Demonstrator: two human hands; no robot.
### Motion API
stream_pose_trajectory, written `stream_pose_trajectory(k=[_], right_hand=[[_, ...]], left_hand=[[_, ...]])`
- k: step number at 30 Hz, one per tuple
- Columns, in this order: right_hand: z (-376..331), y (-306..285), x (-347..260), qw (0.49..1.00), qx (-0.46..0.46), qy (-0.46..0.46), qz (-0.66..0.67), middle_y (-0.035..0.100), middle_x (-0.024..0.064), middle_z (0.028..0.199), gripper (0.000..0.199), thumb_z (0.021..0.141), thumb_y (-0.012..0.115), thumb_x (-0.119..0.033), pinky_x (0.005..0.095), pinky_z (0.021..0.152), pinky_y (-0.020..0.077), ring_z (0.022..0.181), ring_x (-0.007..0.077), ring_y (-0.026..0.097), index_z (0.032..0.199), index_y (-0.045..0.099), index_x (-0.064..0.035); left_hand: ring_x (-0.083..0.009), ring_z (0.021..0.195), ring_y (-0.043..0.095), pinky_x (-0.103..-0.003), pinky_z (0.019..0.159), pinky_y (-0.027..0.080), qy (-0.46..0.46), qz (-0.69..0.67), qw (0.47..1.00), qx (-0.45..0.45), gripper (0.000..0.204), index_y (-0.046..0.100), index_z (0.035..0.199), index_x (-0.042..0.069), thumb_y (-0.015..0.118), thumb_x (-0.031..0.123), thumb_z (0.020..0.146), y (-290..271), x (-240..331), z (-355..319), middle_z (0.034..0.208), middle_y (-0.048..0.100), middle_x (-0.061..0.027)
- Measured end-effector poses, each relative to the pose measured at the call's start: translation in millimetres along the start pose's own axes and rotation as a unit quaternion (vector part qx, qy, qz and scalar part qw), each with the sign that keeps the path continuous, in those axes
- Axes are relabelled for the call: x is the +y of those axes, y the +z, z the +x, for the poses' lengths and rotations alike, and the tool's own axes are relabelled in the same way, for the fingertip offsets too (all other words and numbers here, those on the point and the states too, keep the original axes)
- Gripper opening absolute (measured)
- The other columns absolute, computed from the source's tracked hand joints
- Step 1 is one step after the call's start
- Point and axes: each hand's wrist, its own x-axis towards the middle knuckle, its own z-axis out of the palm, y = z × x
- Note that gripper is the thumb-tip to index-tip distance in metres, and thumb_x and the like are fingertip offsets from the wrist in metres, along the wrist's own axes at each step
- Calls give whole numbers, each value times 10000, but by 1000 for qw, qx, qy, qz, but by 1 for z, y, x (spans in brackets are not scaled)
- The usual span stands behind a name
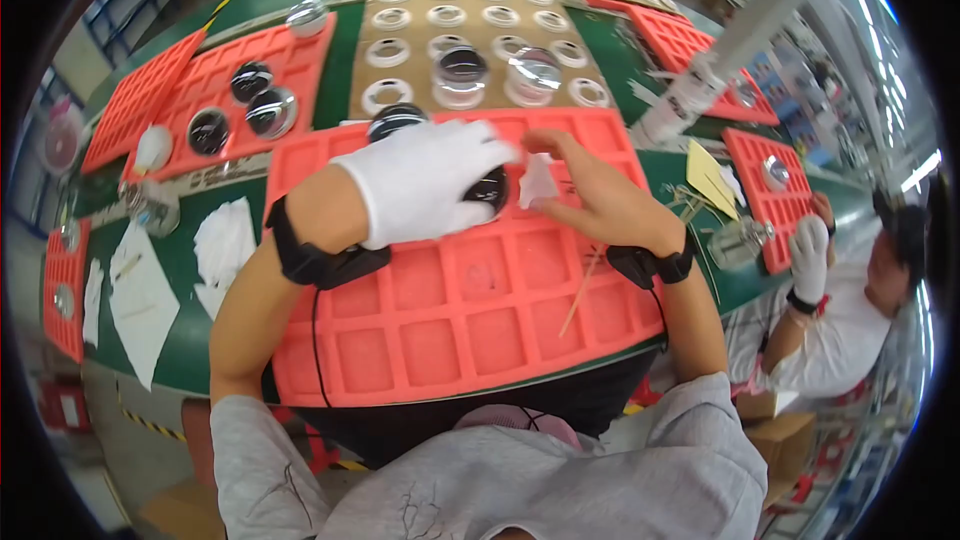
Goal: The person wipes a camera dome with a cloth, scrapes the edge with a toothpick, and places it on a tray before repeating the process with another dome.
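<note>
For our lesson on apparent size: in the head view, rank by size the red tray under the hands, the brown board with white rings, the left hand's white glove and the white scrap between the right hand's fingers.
Largest to smallest:
red tray
brown board
white glove
white scrap
Nearness to the camera may enlarge the glove.

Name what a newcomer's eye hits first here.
The white-gloved left hand curls around a dark, glossy round piece over the red compartment tray, mid-frame. Just to its right, the bare right hand holds a white scrap. Beyond the tray, white rings line a brown board.
</note>
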Motion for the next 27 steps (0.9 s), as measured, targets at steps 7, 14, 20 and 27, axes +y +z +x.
stream_pose_trajectory(k=[7, 14, 20, 27], right_hand=[[-95, -2, -24, 982, -77, -20, -170, 589, 160, 1273, 277, 848, 646, -5, 439, 1052, 470, 1241, 361, 553, 1125, 633, -20], [-121, 13, -6, 979, 36, -128, -155, 617, 140, 1106, 192, 876, 644, -95, 427, 879, 513, 1060, 333, 610, 1064, 638, -53], [-126, 14, -5, 982, -2, -78, -173, 612, 114, 1107, 128, 900, 646, -120, 433, 862, 510, 1058, 306, 623, 1006, 624, -49], [-126, 5, -15, 977, -47, -76, -192, 618, 95, 1162, 154, 910, 658, -114, 413, 881, 512, 1085, 304, 612, 1044, 621, -47]], left_hand=[[-365, 1120, 572, -433, 990, 482, -67, 56, 993, -82, 596, 585, 1276, 85, 822, 202, 741, 26, -1, 24, 1220, 592, -165], [-349, 1127, 588, -408, 967, 504, 17, 43, 998, -35, 576, 613, 1199, 73, 853, 170, 684, 28, 18, 32, 1185, 583, -152], [-260, 1144, 604, -388, 950, 529, 18, -211, 967, 142, 581, 619, 1174, 75, 885, 108, 659, 60, 54, 36, 1174, 572, -101], [-199, 1175, 574, -360, 1022, 499, -97, -344, 927, 117, 662, 572, 1244, 88, 896, 59, 667, 86, 60, 35, 1217, 570, -75]])
